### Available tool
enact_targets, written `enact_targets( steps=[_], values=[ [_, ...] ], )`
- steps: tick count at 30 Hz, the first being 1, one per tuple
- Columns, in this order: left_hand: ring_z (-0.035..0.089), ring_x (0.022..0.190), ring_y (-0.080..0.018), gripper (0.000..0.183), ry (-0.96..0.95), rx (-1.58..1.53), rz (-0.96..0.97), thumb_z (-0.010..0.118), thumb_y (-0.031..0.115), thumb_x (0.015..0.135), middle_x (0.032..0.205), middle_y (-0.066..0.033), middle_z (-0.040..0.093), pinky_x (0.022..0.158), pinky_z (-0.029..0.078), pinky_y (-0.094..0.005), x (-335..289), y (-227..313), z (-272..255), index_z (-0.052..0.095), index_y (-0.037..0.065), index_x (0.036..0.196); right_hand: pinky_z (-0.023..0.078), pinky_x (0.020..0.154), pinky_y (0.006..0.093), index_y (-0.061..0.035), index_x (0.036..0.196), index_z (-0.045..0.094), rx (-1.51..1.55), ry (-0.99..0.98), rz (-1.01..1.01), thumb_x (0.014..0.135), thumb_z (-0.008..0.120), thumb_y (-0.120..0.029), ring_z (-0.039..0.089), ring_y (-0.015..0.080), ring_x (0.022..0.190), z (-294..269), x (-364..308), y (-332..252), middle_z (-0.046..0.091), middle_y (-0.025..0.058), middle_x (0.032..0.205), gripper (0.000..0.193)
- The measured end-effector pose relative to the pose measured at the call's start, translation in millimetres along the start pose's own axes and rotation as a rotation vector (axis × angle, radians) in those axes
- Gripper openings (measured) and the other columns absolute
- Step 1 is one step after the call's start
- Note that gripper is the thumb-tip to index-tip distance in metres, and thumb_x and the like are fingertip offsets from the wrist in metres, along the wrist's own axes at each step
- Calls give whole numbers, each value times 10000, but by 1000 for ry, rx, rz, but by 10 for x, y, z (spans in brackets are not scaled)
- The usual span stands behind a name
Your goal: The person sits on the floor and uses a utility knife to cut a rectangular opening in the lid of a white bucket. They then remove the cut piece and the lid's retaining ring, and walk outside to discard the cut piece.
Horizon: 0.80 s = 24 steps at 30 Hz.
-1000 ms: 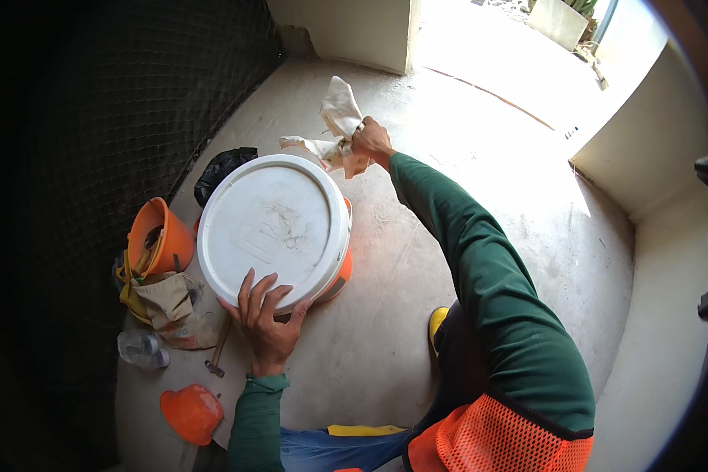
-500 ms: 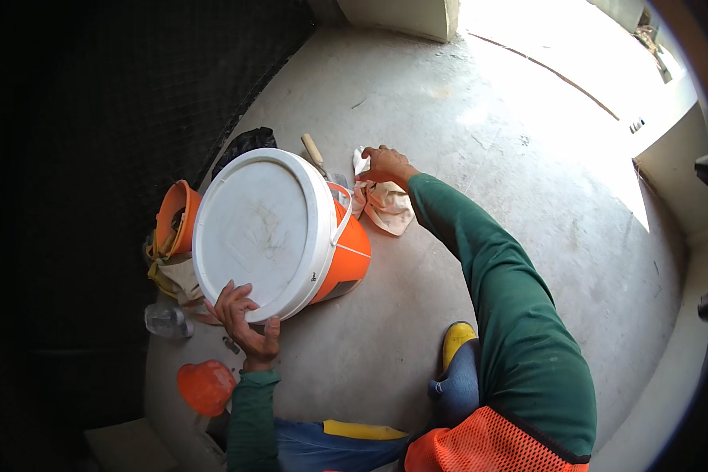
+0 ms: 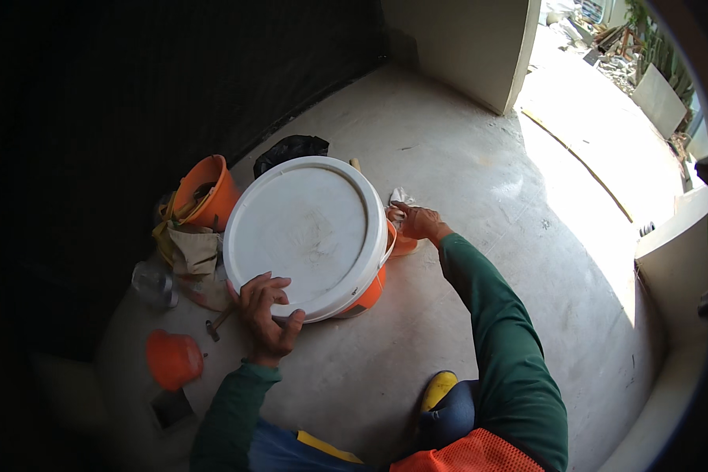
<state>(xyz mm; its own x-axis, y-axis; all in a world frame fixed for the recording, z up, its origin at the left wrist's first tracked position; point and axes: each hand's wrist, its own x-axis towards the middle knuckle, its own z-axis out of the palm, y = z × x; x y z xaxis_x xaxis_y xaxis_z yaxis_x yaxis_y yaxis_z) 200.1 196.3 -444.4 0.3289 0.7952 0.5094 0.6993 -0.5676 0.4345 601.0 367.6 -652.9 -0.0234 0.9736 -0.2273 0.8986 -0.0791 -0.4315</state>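
Note:
A large orange bucket (image 3: 367, 294) with a white lid (image 3: 299, 232) stands in front of me, tilted so the lid faces up toward me. At the lid's near left edge, my left hand (image 3: 269, 316) curls its fingers over the rim, with the thumb against the side. My right hand (image 3: 421, 223) reaches to the far right side of the bucket, closed on a crumpled whitish cloth (image 3: 401, 196). Below that hand shows an orange piece (image 3: 406, 245), partly hidden, whose kind I cannot make out. A wooden handle end (image 3: 355, 164) peeks from behind the lid.
Left of the lid are an orange bucket (image 3: 216, 197), a beige cloth item (image 3: 194, 253), a clear plastic container (image 3: 154, 284), a hammer (image 3: 213, 330) and an orange bowl-shaped thing (image 3: 173, 359). A black plastic bag (image 3: 289, 152) lies behind. A wall panel (image 3: 468, 55) borders a sunlit doorway.
The view has shifted. My right hand has drawn closer to the bucket's side, and the beige cloth beneath it no longer shows spread out. My left hand stays on the lid rim.

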Motion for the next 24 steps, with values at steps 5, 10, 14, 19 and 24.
enact_targets(
  steps=[5,10,14,19,24],
  values=[
    [565,1306,-326,470,45,47,23,676,585,890,1169,-33,744,1260,29,-672,-4,-13,-19,565,130,851,471,1149,504,-241,1654,379,-51,-5,-18,939,682,-511,572,412,1407,490,302,-267,586,210,1541,823],
    [549,1361,-292,503,6,21,76,656,654,938,1275,-29,705,1258,-51,-693,-53,-99,-77,592,156,915,512,1052,462,-174,1478,521,-126,-68,71,945,697,-442,636,355,1251,634,468,-18,659,202,1381,622],
    [454,1458,-307,516,-51,-33,134,699,650,913,1359,-46,638,1204,-66,-803,-105,-180,-116,584,159,1024,546,975,429,-121,1337,635,59,78,113,950,709,-387,688,310,1126,110,551,165,717,195,1252,475],
    [461,1463,-285,527,-14,-94,151,744,618,884,1371,-49,621,1184,-76,-845,-137,-210,-100,603,145,1068,562,786,349,-27,1052,767,555,368,-142,934,722,-252,677,172,842,-1314,462,-537,769,105,965,258],
    [513,1429,-277,539,57,-143,166,855,541,805,1356,-39,627,1171,-5,-862,-149,-227,-59,594,149,1066,534,854,330,-9,1157,752,600,386,-582,964,714,-219,651,148,911,-2602,79,-2331,734,50,989,287]
  ],
)
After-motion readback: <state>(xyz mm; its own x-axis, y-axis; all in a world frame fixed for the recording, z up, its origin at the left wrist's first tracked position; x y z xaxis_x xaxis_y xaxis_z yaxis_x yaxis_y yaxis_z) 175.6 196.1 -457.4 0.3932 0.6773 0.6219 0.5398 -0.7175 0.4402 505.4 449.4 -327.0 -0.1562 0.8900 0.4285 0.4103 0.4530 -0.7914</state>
